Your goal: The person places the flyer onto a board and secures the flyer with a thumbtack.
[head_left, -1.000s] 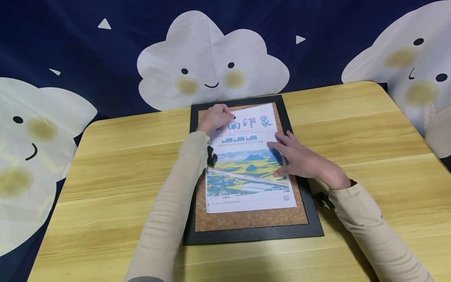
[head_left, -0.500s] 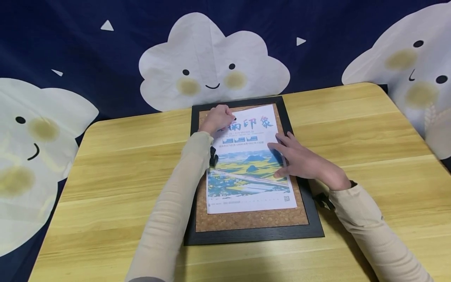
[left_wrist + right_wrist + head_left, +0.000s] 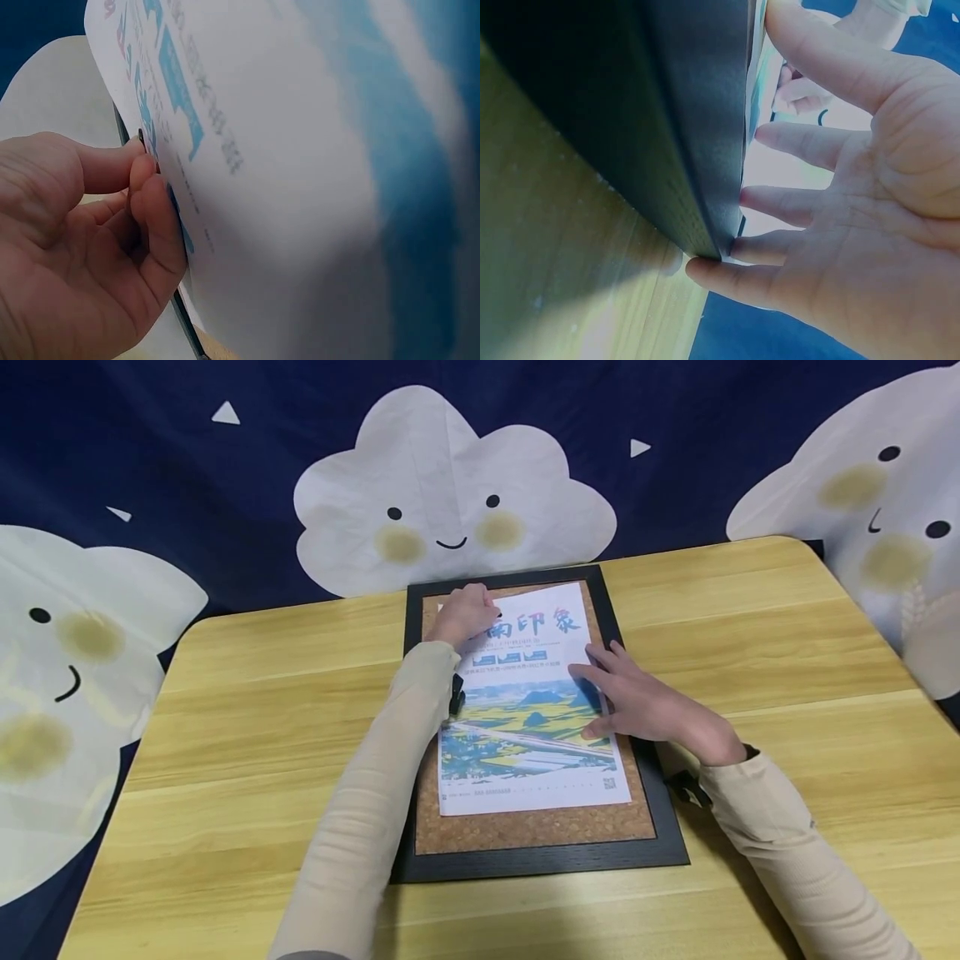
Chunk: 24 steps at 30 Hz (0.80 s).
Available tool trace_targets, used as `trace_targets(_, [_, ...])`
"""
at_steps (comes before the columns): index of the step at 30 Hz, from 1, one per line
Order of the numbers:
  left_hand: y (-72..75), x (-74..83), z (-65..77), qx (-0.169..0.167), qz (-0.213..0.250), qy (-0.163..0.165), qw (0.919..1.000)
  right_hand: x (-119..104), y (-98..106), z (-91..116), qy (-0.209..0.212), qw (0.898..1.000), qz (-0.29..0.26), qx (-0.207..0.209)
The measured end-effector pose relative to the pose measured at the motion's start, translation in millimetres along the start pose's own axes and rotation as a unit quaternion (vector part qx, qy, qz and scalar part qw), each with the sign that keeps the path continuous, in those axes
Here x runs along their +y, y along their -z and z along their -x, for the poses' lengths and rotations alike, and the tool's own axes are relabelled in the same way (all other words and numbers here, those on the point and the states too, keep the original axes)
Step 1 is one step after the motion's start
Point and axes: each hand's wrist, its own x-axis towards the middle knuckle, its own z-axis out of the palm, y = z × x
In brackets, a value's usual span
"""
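Note:
A printed poster (image 3: 525, 727) with a landscape and large blue characters lies on a cork board (image 3: 540, 831) in a black frame. At its upper left, my left hand (image 3: 465, 612) pinches a small black pin (image 3: 140, 136) between thumb and fingers, right at the paper's surface. Only the pin's dark tip shows; the rest is hidden by the fingers. My right hand (image 3: 637, 697) rests with spread fingers on the poster's right edge. In the right wrist view its fingertips (image 3: 751, 196) lie along the paper and the black frame (image 3: 697, 127).
The framed board lies on a light wooden table (image 3: 285, 727), close to its far edge. Behind stands a dark blue curtain (image 3: 247, 468) printed with white smiling clouds. Both forearms wear beige sleeves (image 3: 367, 810), and the left one crosses the frame's left side.
My left fingers have turned slightly over the pin, and less of its dark tip shows now. The right hand and the poster hold their places.

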Motion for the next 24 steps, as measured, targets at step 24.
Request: trace_targets(24, [-6.9,-9.9,42.8,0.142,-0.109,-0.122,0.9763,8.2,3.3,-3.3,0.008,0.999,0.013,0.037])
